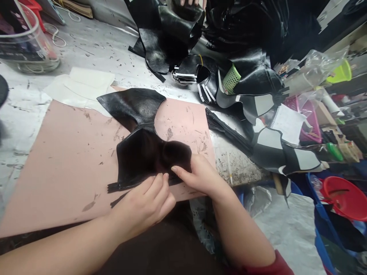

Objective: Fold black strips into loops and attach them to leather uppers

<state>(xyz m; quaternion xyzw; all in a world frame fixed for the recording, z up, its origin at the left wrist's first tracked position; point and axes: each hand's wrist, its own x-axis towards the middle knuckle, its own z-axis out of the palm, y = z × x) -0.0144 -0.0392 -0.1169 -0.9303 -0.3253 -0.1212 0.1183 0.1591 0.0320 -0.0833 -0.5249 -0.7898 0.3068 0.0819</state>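
Observation:
A black leather piece [143, 156], made of panels joined at a narrow waist, lies across a pink board [71, 152] in front of me. Along its lower edge runs a dark strip that looks like zipper tape [116, 187], its ends sticking out at the left. My left hand [149, 198] is closed in a pinch at that lower edge; what its fingertips hold is hidden. With the thumb on top and the fingers underneath, my right hand [197, 173] grips the piece's lower right corner.
White sheets [80, 86] lie behind the board. A clear tub [28, 46] stands far left. More black leather parts [160, 42] are at the back, near another person's fingers [193, 2]. At right are a green perforated cup [231, 79], a notepad [288, 120] and a red basin [346, 196].

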